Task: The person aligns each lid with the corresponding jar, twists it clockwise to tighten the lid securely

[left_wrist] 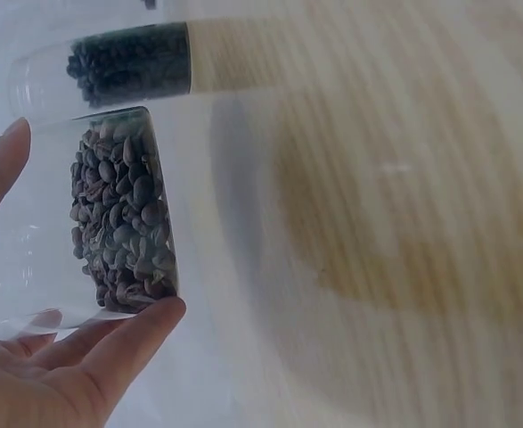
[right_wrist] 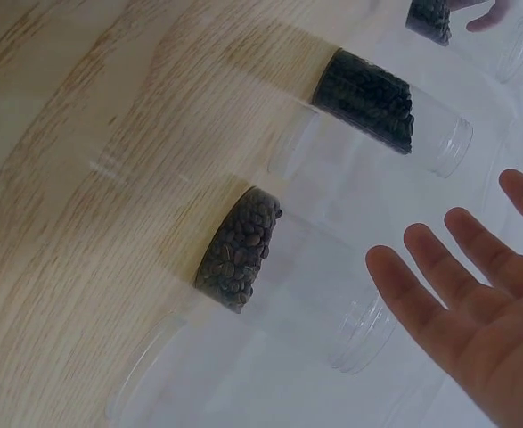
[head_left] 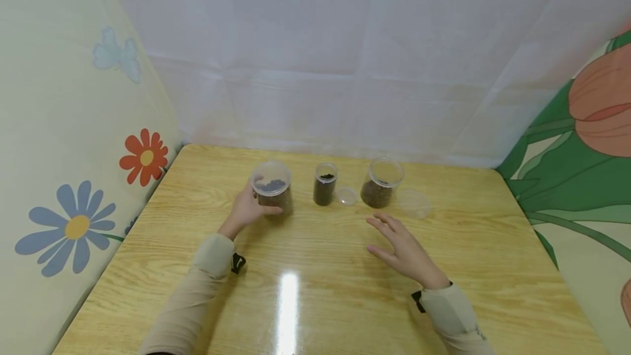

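My left hand (head_left: 248,208) grips a wide clear jar (head_left: 274,197) of dark brown beans, thumb on one side and fingers round the other. Its top looks cloudy, as though a lid covers it. In the left wrist view the beans (left_wrist: 123,214) fill the jar's lower part; whether its base touches the table I cannot tell. My right hand (head_left: 403,248) hovers with fingers spread, holding nothing. Just beyond it stands a second wide jar (head_left: 378,193), uncapped and partly filled with brown beans. Between the two wide jars is a narrow uncapped jar (head_left: 323,192) of darker beans.
A small clear lid (head_left: 347,196) lies right of the narrow jar. A larger clear lid (head_left: 414,204) lies right of the second wide jar. All stand on a wooden table (head_left: 335,284), with a white cloth (head_left: 315,70) behind and flowered panels (head_left: 64,125) at the sides.
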`<act>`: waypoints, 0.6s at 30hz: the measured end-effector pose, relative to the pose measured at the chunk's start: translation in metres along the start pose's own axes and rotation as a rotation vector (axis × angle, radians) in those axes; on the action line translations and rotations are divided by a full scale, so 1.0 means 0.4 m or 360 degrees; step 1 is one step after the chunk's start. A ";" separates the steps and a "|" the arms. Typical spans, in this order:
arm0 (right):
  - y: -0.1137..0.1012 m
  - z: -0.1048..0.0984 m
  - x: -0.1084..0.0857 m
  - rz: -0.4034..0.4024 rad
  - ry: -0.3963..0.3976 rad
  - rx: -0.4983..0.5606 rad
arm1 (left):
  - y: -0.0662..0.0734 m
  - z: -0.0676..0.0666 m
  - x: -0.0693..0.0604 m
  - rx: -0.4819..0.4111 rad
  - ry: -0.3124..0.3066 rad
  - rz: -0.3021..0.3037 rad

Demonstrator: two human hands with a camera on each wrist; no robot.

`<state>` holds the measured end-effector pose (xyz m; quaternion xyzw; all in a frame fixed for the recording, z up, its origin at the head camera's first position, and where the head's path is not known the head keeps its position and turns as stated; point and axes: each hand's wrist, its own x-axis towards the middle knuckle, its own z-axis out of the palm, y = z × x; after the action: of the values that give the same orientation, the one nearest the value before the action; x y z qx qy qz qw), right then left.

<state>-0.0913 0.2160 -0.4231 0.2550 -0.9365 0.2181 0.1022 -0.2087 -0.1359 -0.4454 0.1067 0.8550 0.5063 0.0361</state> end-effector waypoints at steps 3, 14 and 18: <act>0.000 0.000 0.000 0.0000 -0.0002 0.0004 | -0.001 -0.005 0.011 -0.0020 0.0040 -0.0008; -0.001 0.001 -0.002 0.0003 -0.0006 0.0009 | -0.008 -0.012 0.051 -0.0031 0.0100 -0.0030; 0.001 0.003 -0.002 0.0003 -0.0007 0.0004 | -0.016 -0.012 0.060 -0.0064 0.0100 -0.0089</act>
<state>-0.0907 0.2161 -0.4246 0.2546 -0.9367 0.2187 0.0996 -0.2340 -0.1377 -0.4476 0.0660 0.8480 0.5253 0.0255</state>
